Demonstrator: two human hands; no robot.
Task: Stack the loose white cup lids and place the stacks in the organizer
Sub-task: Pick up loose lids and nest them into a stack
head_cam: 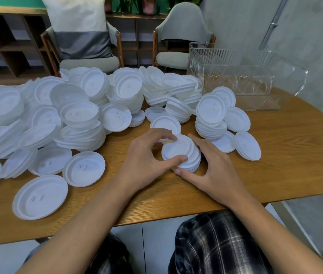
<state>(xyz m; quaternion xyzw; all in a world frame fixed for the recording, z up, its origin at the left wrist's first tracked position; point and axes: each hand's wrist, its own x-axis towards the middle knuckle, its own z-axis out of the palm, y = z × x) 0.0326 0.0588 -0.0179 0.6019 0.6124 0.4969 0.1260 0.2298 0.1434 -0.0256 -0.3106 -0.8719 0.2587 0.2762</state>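
Stack (176,150) of white lids sits on the table (275,155), near the middle and close to the person, and it looks uneven, with its upper lids slid toward the far left so the rims fan out on the right side. Both hands grasp it: the left hand (146,157) curls round it with the thumb across the near top edge and the fingers over the far side, while the right hand (214,171) cups the right side, its thumb lying at the near base. Just beyond it lies a single lid (165,122), and to the far right stands a second stack (210,117) with a few loose lids beside it. A big pile (77,111) of unsorted lids covers the left and far part of the table, with single ones (40,196) spread nearer. The clear organizer (255,76) stands at the far right, well apart from the hands, and seems to hold no lids yet. My guess is the lids are being squared up before a lift. The main risk is that the fanned lids are not nested, so a squeeze from the sides could pop them apart or buckle the thin plastic, and a carry across to the organizer could spill the top ones or knock the second stack on the way
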